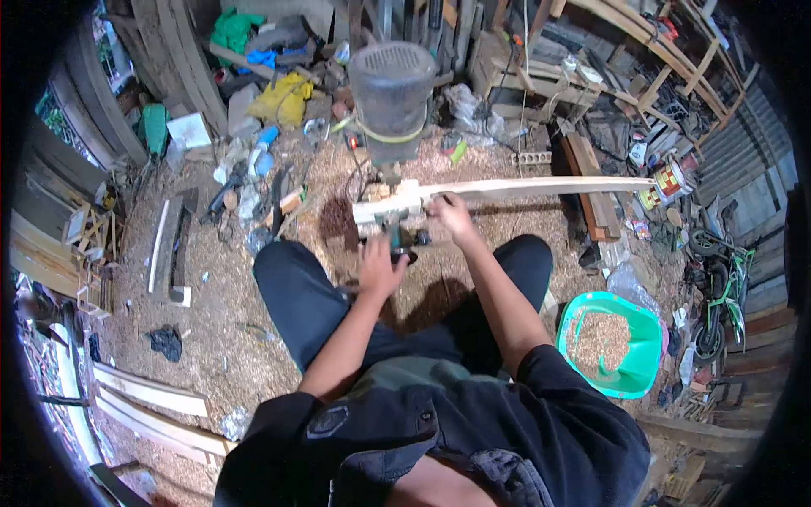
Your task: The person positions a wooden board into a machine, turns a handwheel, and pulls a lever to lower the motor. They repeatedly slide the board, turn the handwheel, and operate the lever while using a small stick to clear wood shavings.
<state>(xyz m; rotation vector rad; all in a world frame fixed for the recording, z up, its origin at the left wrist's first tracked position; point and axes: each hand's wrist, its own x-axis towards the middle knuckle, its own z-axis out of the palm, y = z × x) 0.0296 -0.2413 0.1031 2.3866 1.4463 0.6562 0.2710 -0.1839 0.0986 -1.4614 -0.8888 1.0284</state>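
A long pale wooden beam (541,186) runs from in front of my knees out to the right, its left end by a short pale wood block (372,211). Below that end is a dark green power tool (394,237). My left hand (380,269) lies against the tool's near left side, its thumb apart from the other fingers. Close to the beam's near edge, my right hand (452,215) has its fingers curled together around something small and dark that I cannot make out.
A green tub (612,345) of wood shavings stands at my right. Beyond the beam is a grey bucket (393,93). Dark planks (585,190) lie under the beam's right part, near a paint bucket (667,184). Pale boards (156,422) lie at the lower left.
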